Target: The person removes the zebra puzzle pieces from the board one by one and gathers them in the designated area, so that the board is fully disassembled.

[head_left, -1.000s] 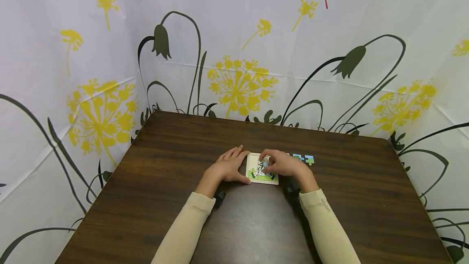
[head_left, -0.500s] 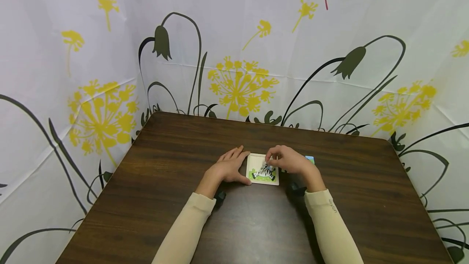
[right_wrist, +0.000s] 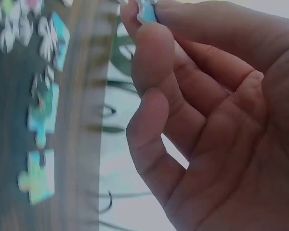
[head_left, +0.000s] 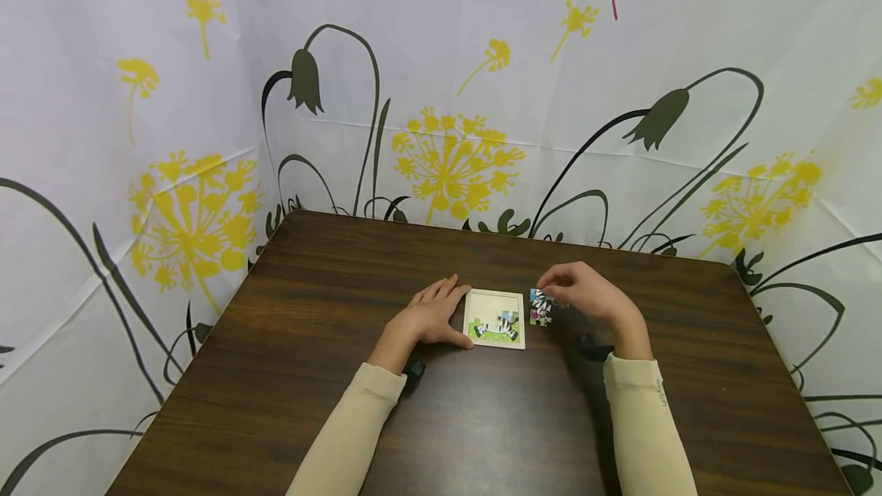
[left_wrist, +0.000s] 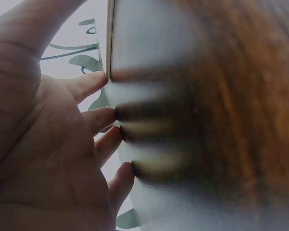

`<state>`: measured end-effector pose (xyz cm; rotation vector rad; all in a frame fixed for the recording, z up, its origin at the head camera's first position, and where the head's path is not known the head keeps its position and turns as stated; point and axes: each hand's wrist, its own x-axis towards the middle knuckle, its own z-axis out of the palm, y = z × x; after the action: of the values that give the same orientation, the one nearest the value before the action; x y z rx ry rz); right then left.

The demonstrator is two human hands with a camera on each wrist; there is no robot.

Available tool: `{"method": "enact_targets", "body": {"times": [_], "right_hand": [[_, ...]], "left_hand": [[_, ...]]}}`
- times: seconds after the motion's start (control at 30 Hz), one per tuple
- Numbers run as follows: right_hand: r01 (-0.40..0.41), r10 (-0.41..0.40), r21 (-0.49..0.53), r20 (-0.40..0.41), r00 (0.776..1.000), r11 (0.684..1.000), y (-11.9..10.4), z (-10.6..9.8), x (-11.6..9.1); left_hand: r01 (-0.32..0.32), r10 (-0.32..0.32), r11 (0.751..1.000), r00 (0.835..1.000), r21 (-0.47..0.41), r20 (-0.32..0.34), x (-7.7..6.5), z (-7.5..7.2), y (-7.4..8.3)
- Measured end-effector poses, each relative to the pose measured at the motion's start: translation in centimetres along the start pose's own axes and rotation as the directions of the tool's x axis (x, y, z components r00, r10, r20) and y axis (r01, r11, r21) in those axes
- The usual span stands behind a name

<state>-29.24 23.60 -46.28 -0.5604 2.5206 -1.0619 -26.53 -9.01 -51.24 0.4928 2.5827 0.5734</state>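
A shallow square puzzle tray [head_left: 488,303] lies flat on the table. Zebra and grass pieces [head_left: 498,331] fill its lower part, and pale board shows above them. My left hand [head_left: 429,318] rests at the tray's left side, fingers spread, thumb at the near left corner; its fingertips touch the tabletop in the left wrist view. Right of the tray, my right hand [head_left: 592,293] pinches a light blue puzzle piece [right_wrist: 147,10] between thumb and forefinger. Below those fingertips lie loose striped puzzle pieces [head_left: 540,318], partly hidden by the hand.
More loose puzzle pieces [right_wrist: 41,178] lie in a row on the dark wooden table [head_left: 331,274], mostly behind my right hand in the head view. A flower-printed white curtain [head_left: 441,60] hangs beyond the table's far edge.
My right hand has moved right, from over the tray to the loose pieces beside it. A striped piece under its fingers is gone from the tray's upper part. My left hand has stayed put.
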Motion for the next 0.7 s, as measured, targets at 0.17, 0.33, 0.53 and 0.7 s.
{"method": "enact_targets", "body": {"times": [0.17, 0.33, 0.53, 0.7], "right_hand": [[-0.052, 0.052, -0.037, -0.007, 0.999, 0.998, 1.2, -1.3, -1.1], [-0.076, 0.076, -0.042, 0.005, 0.997, 0.996, 2.4, -1.9, -1.5], [-0.111, 0.113, -0.040, 0.046, 0.993, 0.993, 3.6, -1.6, -1.4], [-0.117, 0.119, -0.066, 0.035, 0.992, 0.991, 4.0, -1.1, -1.0]], "left_hand": [[-0.001, 0.001, 1.000, 1.000, -0.002, 0.001, 0.1, 0.1, -0.1], [-0.001, 0.001, 1.000, 1.000, 0.000, 0.006, 0.3, 0.2, -0.3], [-0.004, 0.004, 1.000, 1.000, 0.006, 0.001, 0.4, 0.3, -0.5], [-0.016, 0.016, 1.000, 1.000, -0.002, -0.013, 0.4, 0.4, -0.5]]}}
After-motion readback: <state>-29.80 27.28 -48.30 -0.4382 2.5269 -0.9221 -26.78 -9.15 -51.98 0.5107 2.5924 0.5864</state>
